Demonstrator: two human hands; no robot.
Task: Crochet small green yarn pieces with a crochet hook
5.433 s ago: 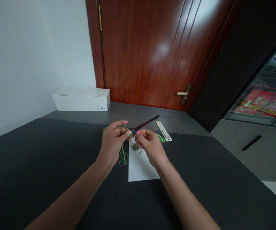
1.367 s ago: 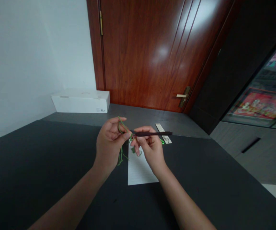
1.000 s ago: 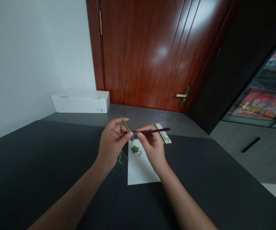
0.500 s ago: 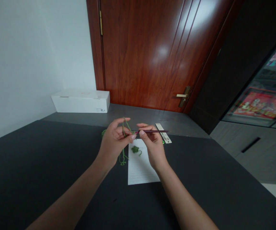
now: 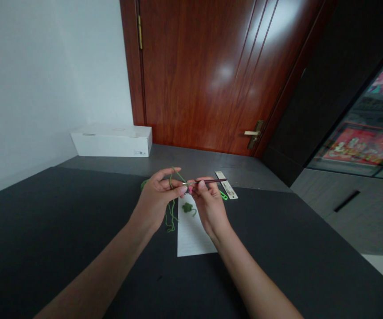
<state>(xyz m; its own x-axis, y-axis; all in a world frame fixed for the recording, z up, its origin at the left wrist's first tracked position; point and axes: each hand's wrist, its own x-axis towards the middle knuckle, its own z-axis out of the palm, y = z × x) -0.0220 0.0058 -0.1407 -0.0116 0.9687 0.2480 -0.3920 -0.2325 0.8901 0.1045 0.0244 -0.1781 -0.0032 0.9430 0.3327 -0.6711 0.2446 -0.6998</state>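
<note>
My left hand [image 5: 155,201] holds green yarn [image 5: 172,188] looped over its raised fingers, with a loose length hanging below the palm [image 5: 170,218]. My right hand [image 5: 209,204] pinches a slim dark crochet hook [image 5: 208,181] between thumb and fingers. The hook's tip is at the yarn by my left fingertips. A small pink piece [image 5: 190,189] shows at my right fingertips. A small green crocheted piece [image 5: 187,207] lies on a sheet of lined white paper [image 5: 194,235], just below the gap between my hands.
The paper lies on a dark tabletop [image 5: 61,230]. Beyond my right hand are a metal ruler [image 5: 226,185] and a bright green clip [image 5: 224,195]. A white cardboard box [image 5: 111,147] stands on a grey shelf against the wall, below a wooden door [image 5: 194,75].
My right hand has moved left, closer to my left hand. The crochet hook now lies nearly level, and its tip has come to the yarn at my left fingers.
</note>
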